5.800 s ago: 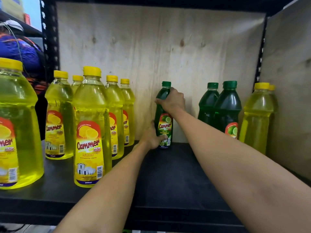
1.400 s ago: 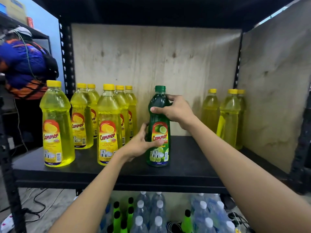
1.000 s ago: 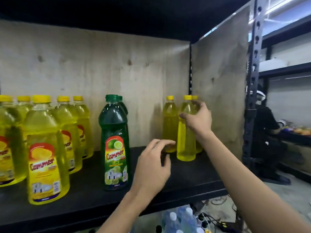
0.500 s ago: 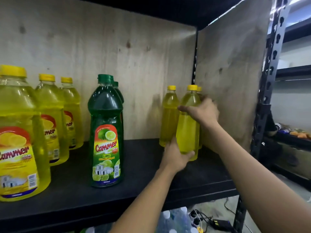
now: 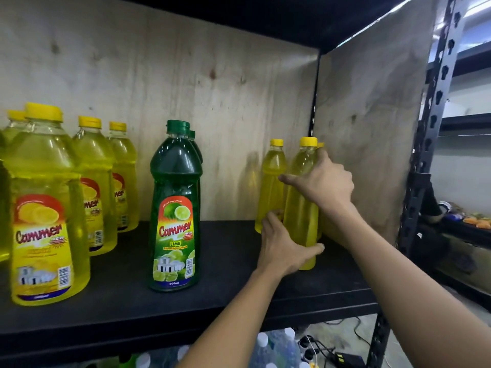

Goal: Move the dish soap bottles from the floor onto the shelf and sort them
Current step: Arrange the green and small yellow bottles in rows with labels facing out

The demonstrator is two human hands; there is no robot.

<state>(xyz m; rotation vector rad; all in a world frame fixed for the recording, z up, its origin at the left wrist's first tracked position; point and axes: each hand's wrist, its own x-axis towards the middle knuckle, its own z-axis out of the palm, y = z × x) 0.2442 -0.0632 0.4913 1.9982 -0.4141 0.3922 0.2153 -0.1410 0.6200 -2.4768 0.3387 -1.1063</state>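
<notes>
Both my hands hold a yellow dish soap bottle point(image 5: 301, 208) standing at the right end of the black shelf point(image 5: 159, 301). My left hand point(image 5: 281, 243) wraps its lower body; my right hand point(image 5: 324, 184) grips its shoulder. Another yellow bottle point(image 5: 271, 179) stands just behind to the left, and a third is mostly hidden behind my right hand. A green lime bottle point(image 5: 174, 208) stands mid-shelf with another green one behind it. Several yellow lemon bottles point(image 5: 45, 208) stand at the left.
Plywood panels close the shelf's back point(image 5: 186, 75) and right side point(image 5: 366, 128). A black perforated upright point(image 5: 425, 168) stands at the right. Water bottles point(image 5: 276, 346) and cables point(image 5: 332, 349) lie below the shelf. A neighbouring rack at the far right holds small items.
My hands left the green bottle standing mid-shelf and moved right to the yellow bottle. My left hand now wraps further around its base than half a second ago.
</notes>
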